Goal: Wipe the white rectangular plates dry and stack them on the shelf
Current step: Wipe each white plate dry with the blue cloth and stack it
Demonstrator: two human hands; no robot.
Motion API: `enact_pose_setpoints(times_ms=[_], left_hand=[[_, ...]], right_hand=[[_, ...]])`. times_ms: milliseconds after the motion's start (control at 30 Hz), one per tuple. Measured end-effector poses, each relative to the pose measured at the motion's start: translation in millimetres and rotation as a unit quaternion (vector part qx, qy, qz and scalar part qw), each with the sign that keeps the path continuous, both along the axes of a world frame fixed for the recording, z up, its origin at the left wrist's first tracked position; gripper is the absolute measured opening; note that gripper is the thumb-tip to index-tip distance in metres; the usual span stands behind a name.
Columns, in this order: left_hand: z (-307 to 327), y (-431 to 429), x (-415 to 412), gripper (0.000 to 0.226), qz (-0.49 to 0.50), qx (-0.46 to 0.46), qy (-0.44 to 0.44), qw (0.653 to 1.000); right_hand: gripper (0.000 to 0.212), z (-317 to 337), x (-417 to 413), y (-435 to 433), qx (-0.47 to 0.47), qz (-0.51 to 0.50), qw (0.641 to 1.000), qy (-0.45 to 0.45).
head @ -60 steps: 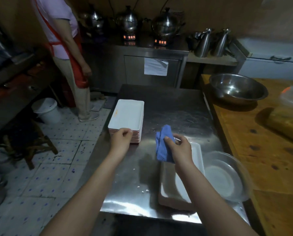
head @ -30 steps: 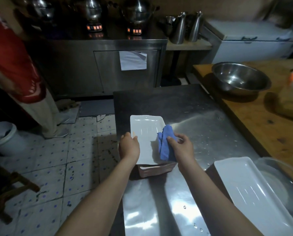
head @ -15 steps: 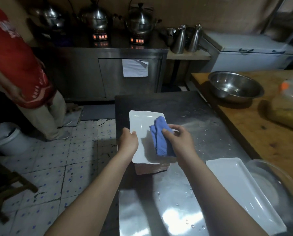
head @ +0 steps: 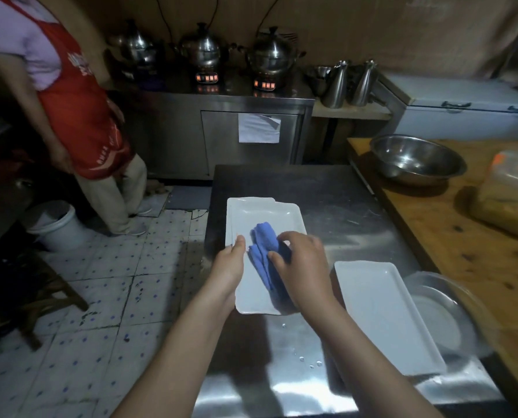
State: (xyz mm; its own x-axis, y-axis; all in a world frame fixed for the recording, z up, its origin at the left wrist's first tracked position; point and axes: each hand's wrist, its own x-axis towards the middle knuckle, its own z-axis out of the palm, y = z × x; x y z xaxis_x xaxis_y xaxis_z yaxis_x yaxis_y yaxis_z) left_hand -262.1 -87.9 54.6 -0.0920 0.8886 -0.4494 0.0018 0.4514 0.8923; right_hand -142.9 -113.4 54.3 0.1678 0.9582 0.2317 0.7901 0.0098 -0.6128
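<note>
cloth (head: 265,254) slid nearer on plate (head: 266,215) | left hand (head: 229,267) grips plate edge | right hand (head: 304,263) fingers clamp cloth

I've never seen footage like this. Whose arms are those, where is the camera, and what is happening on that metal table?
There is no machine here. One camera sits on a person's head, looking down at their own bare arms. The left hand grips the edge of a white rectangular plate, and the right hand presses a blue cloth onto it. A second white plate lies to the right on the steel table, beside a clear round dish. A steel bowl sits on the wooden counter. Another person in a red apron stands at left.
</note>
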Motion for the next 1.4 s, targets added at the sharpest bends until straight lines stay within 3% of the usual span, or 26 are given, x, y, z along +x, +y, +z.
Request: enact_pose_setpoints(times_ms=[100, 200, 300, 433, 600, 800, 1033, 1233, 1400], left_hand=[[1.3, -26.4, 10.7, 0.038, 0.014, -0.01, -0.046, 0.999], [4.3, -49.0, 20.7, 0.032, 0.041, 0.017, -0.056, 0.997], [8.1, -66.8, 31.2, 0.042, 0.059, 0.049, -0.029, 0.997], [15.2, -81.8, 44.5, 0.048, 0.082, 0.087, 0.023, 0.993], [17.8, -87.6, 52.8, 0.045, 0.07, 0.076, 0.06, 0.993], [18.3, -84.9, 46.0, 0.04, 0.078, 0.051, -0.012, 0.996], [18.2, -81.8, 41.2, 0.04, 0.075, 0.03, -0.017, 0.997], [20.2, -86.5, 55.3, 0.032, 0.077, 0.039, -0.014, 0.996], [21.6, -77.4, 51.2, 0.035, 0.086, 0.052, -0.019, 0.995]], right_hand=[[0.036, -0.9, 9.4, -20.8, -0.004, 0.132, 0.989, -0.07], [0.05, -11.7, 15.3, -34.9, -0.048, 0.261, 0.949, -0.172], [0.051, -18.8, 19.2, -42.7, -0.041, 0.296, 0.939, -0.172], [0.051, -10.0, 22.8, -28.8, -0.01, 0.27, 0.945, -0.183], [0.052, 3.1, 40.0, -0.6, -0.028, 0.18, 0.944, -0.276], [0.054, -9.9, 53.3, -25.2, -0.068, 0.062, 0.956, -0.278], [0.052, -24.8, 44.1, -56.2, -0.104, 0.129, 0.955, -0.245], [0.052, -4.4, 66.2, -10.3, -0.105, 0.049, 0.957, -0.267], [0.054, -17.9, 55.0, -51.7, -0.07, 0.03, 0.966, -0.247]])
